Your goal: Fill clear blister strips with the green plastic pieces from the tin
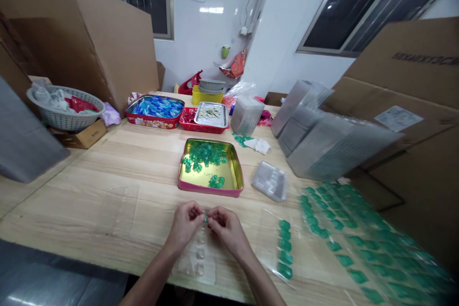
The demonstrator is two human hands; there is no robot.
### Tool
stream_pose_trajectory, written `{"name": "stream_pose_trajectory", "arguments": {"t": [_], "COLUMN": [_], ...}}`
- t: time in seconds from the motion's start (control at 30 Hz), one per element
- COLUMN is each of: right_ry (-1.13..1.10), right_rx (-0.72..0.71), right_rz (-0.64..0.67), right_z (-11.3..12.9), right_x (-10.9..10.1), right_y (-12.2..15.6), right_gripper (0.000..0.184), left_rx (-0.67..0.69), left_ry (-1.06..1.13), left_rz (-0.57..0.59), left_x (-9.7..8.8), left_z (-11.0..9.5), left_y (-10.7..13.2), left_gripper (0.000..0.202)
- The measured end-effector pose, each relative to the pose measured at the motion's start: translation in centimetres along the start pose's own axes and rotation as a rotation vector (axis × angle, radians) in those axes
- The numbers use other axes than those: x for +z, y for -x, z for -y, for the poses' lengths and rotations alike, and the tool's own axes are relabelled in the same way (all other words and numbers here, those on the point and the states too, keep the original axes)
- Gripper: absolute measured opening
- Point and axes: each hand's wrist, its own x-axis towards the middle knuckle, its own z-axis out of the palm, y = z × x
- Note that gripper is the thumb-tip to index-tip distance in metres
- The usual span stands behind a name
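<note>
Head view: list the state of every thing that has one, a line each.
left hand, pinching the green piece.
right hand, pinching the same piece.
clear tray, flat on the table, pockets seemingly empty.
gold tin, lidless, partly filled with green pieces.
red tin, lidless, full of blue pieces.

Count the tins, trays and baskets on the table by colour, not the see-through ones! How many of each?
Red: 2, the red tin of blue pieces and the red tray
Gold: 1, the gold tin of green pieces
Silver: 1, the silver tray
Yellow: 1, the yellow basket
Grey: 1, the grey basket
White: 1, the white basket
Total: 7
</note>
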Motion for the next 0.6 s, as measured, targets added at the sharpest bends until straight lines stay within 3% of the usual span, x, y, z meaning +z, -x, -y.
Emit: {"name": "stream_pose_trajectory", "arguments": {"t": [0.1,0.17,0.27,0.37,0.47,0.53,0.6], "right_ry": [0.37,0.546,0.661,0.665,0.689,0.785,0.885], "right_rx": [-0.075,-0.088,-0.127,-0.262,-0.362,-0.316,-0.211], "right_rz": [-0.046,-0.028,0.022,0.007,-0.079,-0.074,0.016], "right_z": [0.4,0.7,1.1,2.2,3.8,4.7,5.1], "right_x": [0.3,0.4,0.3,-0.8,-2.9,-4.3,-5.0], "right_y": [-1.1,-1.1,-0.7,-1.1,-3.5,-6.0,-8.4], "right_gripper": [0.01,0.015,0.018,0.018,0.018,0.022,0.029], "left_rx": [0.073,0.089,0.135,0.206,0.207,0.189,0.177], "left_ry": [-0.292,-0.362,-0.434,-0.54,-0.601,-0.613,-0.603], "left_rz": [-0.016,-0.03,-0.052,-0.041,-0.017,-0.021,-0.03], "left_x": [0.1,0.4,0.7,0.8,0.8,0.8,0.8], "left_z": [0.5,0.8,1.2,1.6,1.7,1.8,1.8], "left_y": [-1.3,-1.5,-1.0,-0.5,-0.4,-0.5,-0.5], "left_gripper": [0.009,0.012,0.015,0.021,0.024,0.024,0.023]}}
